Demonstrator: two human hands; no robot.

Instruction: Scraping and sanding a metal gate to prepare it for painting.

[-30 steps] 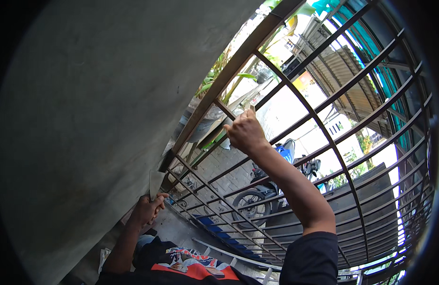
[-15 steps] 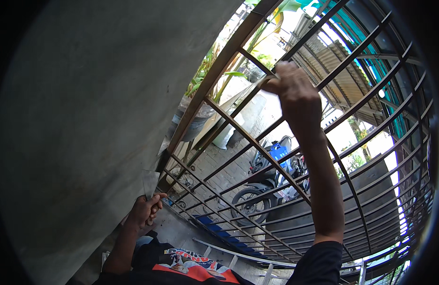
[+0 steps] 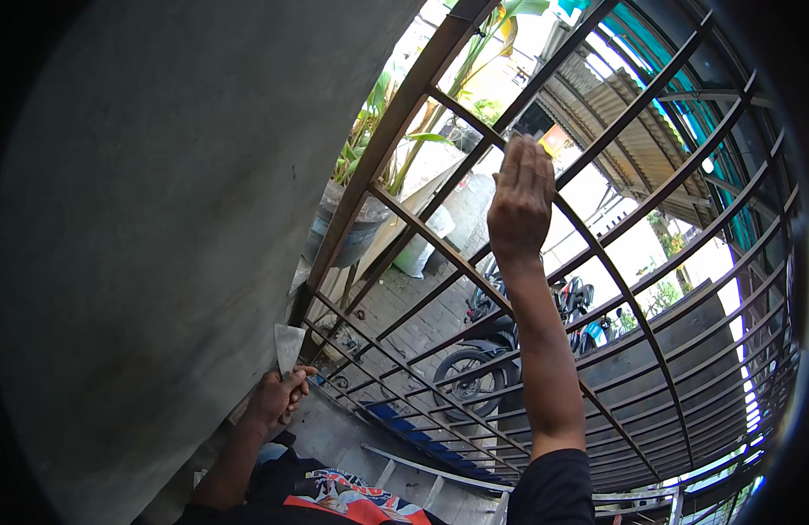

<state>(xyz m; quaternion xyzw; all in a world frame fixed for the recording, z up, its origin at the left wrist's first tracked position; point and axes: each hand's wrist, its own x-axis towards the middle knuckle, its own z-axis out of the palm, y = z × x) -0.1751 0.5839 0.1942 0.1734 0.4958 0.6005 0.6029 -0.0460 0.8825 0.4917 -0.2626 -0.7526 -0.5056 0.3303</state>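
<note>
In my left hand (image 3: 276, 398), low beside the wall, is a putty knife (image 3: 290, 344); my fingers are wrapped round its handle and its flat, wide blade points up. My right hand (image 3: 521, 197) is raised at the brown metal grille (image 3: 430, 226), its back toward me. The fingers lie close together over a bar where several bars meet. A small pale edge shows beside the fingers, but what lies under them is hidden.
A grey wall (image 3: 159, 245) fills the left side. Beyond the bars stand a motorbike (image 3: 471, 380), a potted plant (image 3: 352, 229) and a white sack (image 3: 415, 255). A pale ladder-like frame (image 3: 435, 492) lies below, near a blue strip (image 3: 413, 429).
My right hand has moved a little left and down along the grille, its fingers now straighter. My left hand with the putty knife has shifted slightly right and down.
</note>
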